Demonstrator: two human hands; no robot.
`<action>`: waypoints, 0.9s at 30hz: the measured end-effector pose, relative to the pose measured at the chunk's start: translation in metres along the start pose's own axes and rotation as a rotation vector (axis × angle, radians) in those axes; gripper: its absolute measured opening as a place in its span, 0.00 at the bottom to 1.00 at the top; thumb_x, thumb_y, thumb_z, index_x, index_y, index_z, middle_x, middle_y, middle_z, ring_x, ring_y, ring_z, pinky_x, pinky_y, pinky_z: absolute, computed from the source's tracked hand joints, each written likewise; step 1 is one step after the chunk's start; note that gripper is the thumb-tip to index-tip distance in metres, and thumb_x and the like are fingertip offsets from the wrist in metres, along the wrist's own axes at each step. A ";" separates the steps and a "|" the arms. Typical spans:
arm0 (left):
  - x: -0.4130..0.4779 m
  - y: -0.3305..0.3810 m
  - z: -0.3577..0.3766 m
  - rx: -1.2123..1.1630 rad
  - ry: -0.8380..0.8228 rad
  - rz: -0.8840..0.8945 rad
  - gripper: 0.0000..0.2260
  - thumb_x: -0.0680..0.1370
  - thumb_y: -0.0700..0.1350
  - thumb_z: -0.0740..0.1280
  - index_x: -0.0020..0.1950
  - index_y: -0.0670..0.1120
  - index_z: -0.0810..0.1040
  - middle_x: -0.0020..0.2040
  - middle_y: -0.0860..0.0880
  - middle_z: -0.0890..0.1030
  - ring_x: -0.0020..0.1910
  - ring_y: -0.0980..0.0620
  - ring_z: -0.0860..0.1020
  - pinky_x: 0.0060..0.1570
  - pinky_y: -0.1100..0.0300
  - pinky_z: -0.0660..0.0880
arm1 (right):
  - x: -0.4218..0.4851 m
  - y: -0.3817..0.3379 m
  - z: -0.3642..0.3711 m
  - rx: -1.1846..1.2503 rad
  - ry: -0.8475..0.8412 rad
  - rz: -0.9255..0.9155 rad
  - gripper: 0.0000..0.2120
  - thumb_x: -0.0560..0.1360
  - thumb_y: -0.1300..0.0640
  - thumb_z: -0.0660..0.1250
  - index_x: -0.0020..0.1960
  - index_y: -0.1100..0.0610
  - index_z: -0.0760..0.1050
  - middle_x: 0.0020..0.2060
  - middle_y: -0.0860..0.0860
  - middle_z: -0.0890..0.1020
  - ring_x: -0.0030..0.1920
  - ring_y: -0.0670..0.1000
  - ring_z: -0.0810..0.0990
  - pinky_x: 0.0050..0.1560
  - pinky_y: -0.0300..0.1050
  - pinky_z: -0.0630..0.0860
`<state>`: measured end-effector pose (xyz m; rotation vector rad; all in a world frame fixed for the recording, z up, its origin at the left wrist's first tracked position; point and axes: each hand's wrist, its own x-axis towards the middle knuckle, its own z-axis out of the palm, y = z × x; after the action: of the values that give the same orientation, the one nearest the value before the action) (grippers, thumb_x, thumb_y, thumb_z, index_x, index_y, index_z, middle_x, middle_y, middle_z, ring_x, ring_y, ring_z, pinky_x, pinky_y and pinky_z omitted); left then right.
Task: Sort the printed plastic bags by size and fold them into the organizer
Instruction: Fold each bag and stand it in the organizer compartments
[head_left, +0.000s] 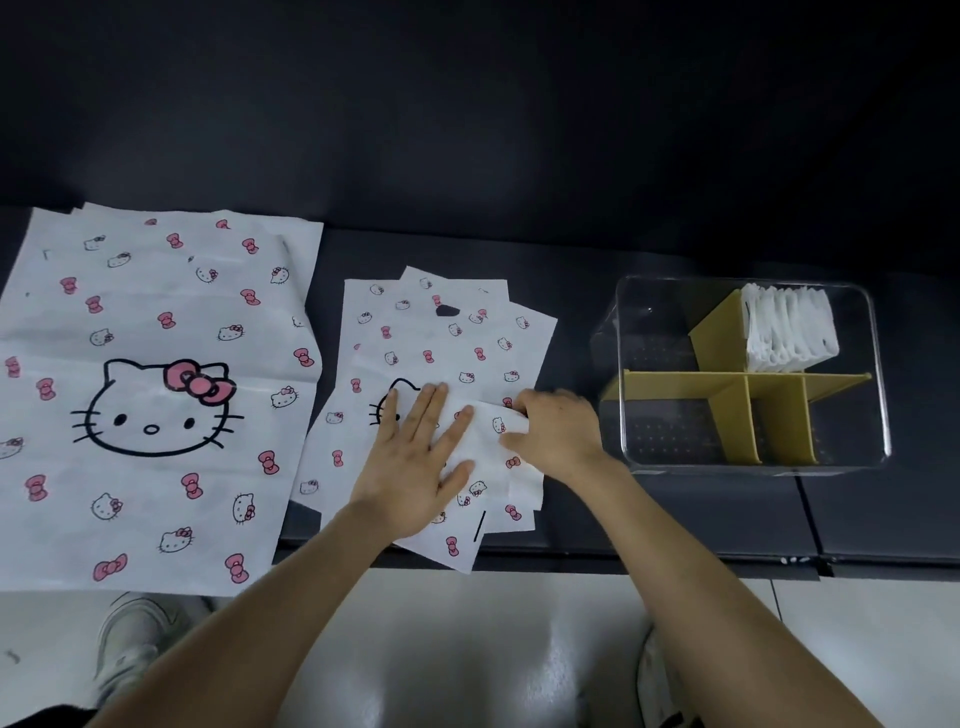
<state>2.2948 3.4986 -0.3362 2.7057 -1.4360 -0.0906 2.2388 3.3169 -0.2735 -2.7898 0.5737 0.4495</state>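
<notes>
A stack of large white bags (156, 364) printed with cat faces and pink bows lies flat at the left. A fanned pile of medium bags (441, 343) with the same print lies in the middle. My left hand (421, 457) presses flat on the top medium bag, fingers straight. My right hand (556, 431) pinches that bag's right edge, which is folded over toward the left hand. The clear organizer (878, 374) with yellow dividers stands at the right; its back right compartment holds several folded white bags (789, 332).
Everything lies on a dark padded surface (675, 509) whose front edge runs just below the bags. Beyond the edge is a light floor with my shoes (130, 644). A dark wall rises behind the bags.
</notes>
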 end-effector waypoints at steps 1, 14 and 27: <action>0.001 -0.003 -0.003 -0.002 0.009 0.048 0.28 0.82 0.59 0.42 0.74 0.45 0.64 0.74 0.37 0.62 0.74 0.42 0.56 0.69 0.38 0.52 | -0.003 -0.001 -0.004 -0.031 -0.020 -0.013 0.14 0.74 0.47 0.65 0.55 0.55 0.75 0.52 0.50 0.80 0.56 0.54 0.75 0.51 0.44 0.67; -0.054 0.028 -0.013 -0.560 0.265 0.040 0.16 0.69 0.39 0.59 0.55 0.46 0.78 0.53 0.48 0.81 0.54 0.52 0.75 0.55 0.66 0.69 | -0.073 -0.025 0.017 1.639 -0.296 0.770 0.04 0.75 0.69 0.66 0.42 0.64 0.75 0.26 0.53 0.80 0.21 0.47 0.78 0.22 0.35 0.74; -0.037 0.025 -0.024 -0.729 0.107 -0.518 0.23 0.72 0.64 0.54 0.37 0.45 0.75 0.29 0.47 0.77 0.33 0.46 0.75 0.34 0.60 0.68 | -0.074 -0.006 0.016 1.122 0.058 0.143 0.05 0.75 0.54 0.68 0.40 0.50 0.78 0.37 0.43 0.82 0.38 0.41 0.80 0.41 0.38 0.74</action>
<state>2.2552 3.5164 -0.3091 2.3162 -0.4849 -0.4002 2.1729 3.3523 -0.2610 -1.6953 0.7342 0.0177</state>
